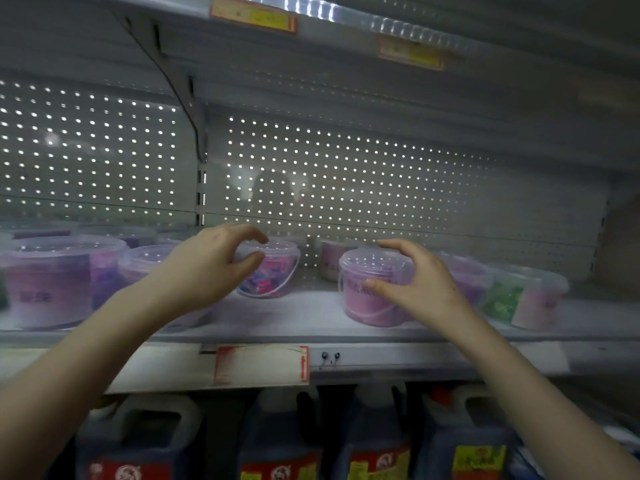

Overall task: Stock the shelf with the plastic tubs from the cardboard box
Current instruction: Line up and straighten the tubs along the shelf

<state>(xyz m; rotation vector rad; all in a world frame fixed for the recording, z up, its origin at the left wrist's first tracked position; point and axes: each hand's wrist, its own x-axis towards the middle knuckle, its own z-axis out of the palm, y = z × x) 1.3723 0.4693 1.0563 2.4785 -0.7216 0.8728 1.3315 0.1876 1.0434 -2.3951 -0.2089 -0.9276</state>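
Left hand [207, 268]: fingers curled over the lid of the multicolour tub [277, 277], thumb on its wall. The right hand [419, 285] grips the pink tub [363, 303] the same way, and both tubs stand on the shelf [294, 322]. Probably light, stiff, slick clear plastic, so hold lid rim plus wall, not the thin bail handle. Two tubs in hand, roughly six or seven more on the shelf (too blurred for an exact count); cardboard box not in view.

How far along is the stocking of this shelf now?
Done: other tubs stand along the shelf. In hand: the left hand curls round a multicoloured tub, the right hand grips a pink tub, both on the shelf. Left: bare shelf shows between tubs; the cardboard box is out of view.
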